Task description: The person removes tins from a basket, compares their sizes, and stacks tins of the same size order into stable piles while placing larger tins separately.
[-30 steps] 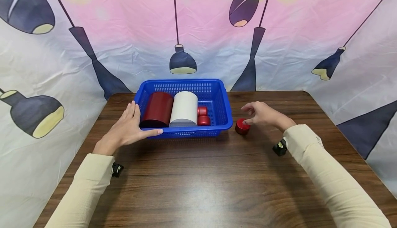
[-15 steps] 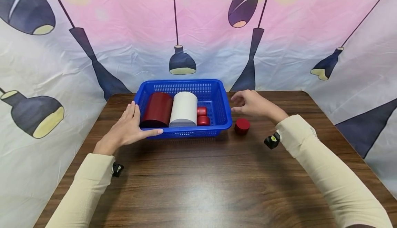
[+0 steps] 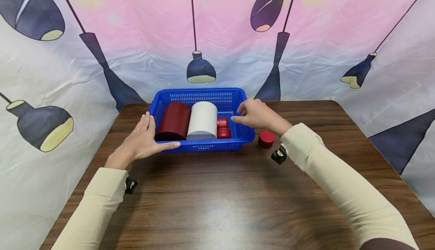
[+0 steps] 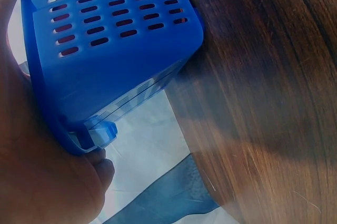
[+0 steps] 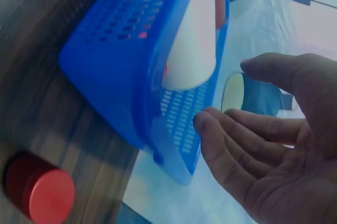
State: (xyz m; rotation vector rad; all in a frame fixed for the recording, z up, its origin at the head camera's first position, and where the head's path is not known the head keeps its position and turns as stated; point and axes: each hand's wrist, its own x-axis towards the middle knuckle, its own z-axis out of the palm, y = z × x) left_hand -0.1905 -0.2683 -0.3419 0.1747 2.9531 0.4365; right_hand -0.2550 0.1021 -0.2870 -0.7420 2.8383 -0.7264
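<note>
A blue plastic basket (image 3: 204, 147) stands at the back of the table. Inside it, a large dark red cylinder (image 3: 174, 119) lies on its side at the left, beside a large white cylinder (image 3: 203, 119). Two small red round pieces (image 3: 223, 132) sit to the right of the white one. My left hand (image 3: 137, 144) rests on the basket's left front corner, thumb along the front rim. My right hand (image 3: 256, 114) hovers over the basket's right end, fingers loosely bent and holding nothing. Outside, a short red cylinder (image 3: 266, 139) stands on the table right of the basket.
The brown wooden table (image 3: 190, 193) extends toward me in front of the basket. Behind it hangs a cloth backdrop (image 3: 146, 65) printed with lamps. A small black device (image 3: 279, 155) sits at my right cuff, close to the short red cylinder.
My right hand has left the short red cylinder and moved up and leftward to above the basket's right end. The left hand and the basket have stayed in place.
</note>
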